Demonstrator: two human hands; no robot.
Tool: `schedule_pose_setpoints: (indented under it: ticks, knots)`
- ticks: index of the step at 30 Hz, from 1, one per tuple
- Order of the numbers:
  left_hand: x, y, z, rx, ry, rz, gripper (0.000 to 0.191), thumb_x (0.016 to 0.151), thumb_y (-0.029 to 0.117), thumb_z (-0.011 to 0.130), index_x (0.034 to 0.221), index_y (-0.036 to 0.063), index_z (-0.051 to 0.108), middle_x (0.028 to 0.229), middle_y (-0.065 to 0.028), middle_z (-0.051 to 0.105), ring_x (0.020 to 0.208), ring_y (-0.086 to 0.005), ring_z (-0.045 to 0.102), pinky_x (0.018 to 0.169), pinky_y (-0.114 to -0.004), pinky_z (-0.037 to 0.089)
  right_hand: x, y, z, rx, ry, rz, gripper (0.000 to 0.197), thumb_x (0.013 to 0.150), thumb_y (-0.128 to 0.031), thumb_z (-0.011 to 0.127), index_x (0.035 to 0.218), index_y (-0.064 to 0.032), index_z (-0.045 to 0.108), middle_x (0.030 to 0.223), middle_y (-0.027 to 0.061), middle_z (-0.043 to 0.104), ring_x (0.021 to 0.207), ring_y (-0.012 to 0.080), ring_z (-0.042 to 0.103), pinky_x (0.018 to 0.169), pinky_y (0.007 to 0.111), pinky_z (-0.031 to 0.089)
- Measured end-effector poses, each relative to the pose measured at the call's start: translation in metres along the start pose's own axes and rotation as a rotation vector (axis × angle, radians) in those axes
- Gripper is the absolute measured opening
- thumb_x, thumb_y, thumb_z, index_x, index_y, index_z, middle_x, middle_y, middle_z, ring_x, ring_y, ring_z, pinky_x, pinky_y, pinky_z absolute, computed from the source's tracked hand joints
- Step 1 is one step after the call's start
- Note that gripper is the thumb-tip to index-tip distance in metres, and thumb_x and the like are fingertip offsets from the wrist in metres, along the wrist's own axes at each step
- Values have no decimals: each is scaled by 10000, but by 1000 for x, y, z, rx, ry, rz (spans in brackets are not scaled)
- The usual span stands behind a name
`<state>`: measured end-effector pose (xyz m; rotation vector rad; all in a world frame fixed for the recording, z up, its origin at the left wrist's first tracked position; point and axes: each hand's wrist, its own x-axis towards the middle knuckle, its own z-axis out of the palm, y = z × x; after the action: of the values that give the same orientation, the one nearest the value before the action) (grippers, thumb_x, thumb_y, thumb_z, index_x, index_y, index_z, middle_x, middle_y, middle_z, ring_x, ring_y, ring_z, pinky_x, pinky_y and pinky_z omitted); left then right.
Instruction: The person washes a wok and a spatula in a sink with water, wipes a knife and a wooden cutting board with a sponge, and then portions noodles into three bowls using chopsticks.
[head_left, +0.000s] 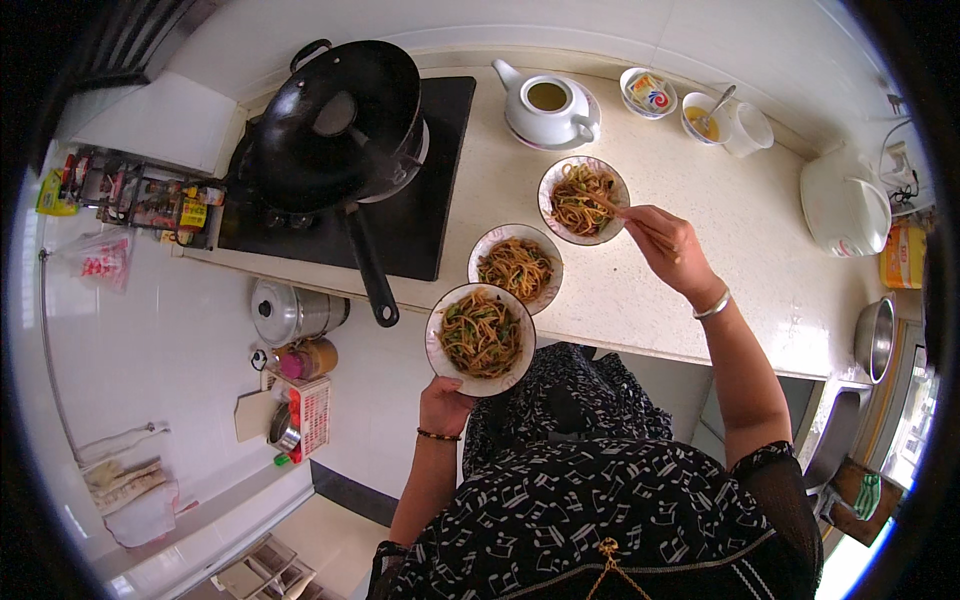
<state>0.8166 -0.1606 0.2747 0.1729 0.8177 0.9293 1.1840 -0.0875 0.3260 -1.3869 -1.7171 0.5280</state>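
My left hand (448, 401) holds a patterned white bowl (484, 386) by its near rim, thumb on the edge. The bowl is full of brown noodles with green bits (481, 334) and hangs in front of the counter edge. In my right hand (667, 244) is a pair of wooden chopsticks (602, 201). Their tips reach into the noodles of a second bowl (615, 174), which stands on the counter. Between these two sits a third noodle bowl (517, 232) near the counter's front edge, partly overlapped by the held bowl in this view.
A black wok (300, 157) sits on the black hob (420, 225), its long handle (370, 270) jutting past the counter edge. Behind the bowls stand a lidless white teapot (544, 124), two small bowls and a plastic cup (750, 129). A rice cooker (840, 199) is at right.
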Motion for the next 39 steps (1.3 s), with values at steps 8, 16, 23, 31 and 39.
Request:
schedule_pose_setpoints:
  ticks: [8,16,23,31,39]
  knots:
    - [-5,2,12,-7,-36,-9,587,653,29,479,1229,-2,366,1184,-136,481,1111,-283,449,941,-403,373,11,4,3,-25,144,-59,137,787,-22,563,919,12,573,837,139,611,722,252,611,643,314,498]
    - [-2,1,5,23,5,25,550,656,27,475,1200,3,400,1157,-119,504,1054,-258,501,892,-368,425,24,14,15,61,27,-32,119,793,-42,566,894,13,597,851,140,619,723,238,618,648,308,501]
    - [-2,1,-4,-2,27,36,526,659,44,490,1176,-9,411,1143,-134,506,1057,-257,503,876,-365,443,8,16,14,-38,44,-5,132,799,-42,566,909,27,592,836,139,628,699,230,624,618,301,505]
    - [4,-2,9,-108,27,74,443,724,66,460,1156,-22,420,1138,-135,510,1034,-256,514,887,-358,441,5,-4,7,-81,68,20,107,789,-29,573,880,15,609,798,134,629,650,212,617,573,290,498]
    - [15,-1,17,-116,-10,89,362,771,51,415,1118,-49,433,1095,-148,530,988,-243,533,854,-343,459,-17,-14,-6,455,237,328,193,866,-98,504,978,39,579,870,133,621,793,179,620,717,299,533]
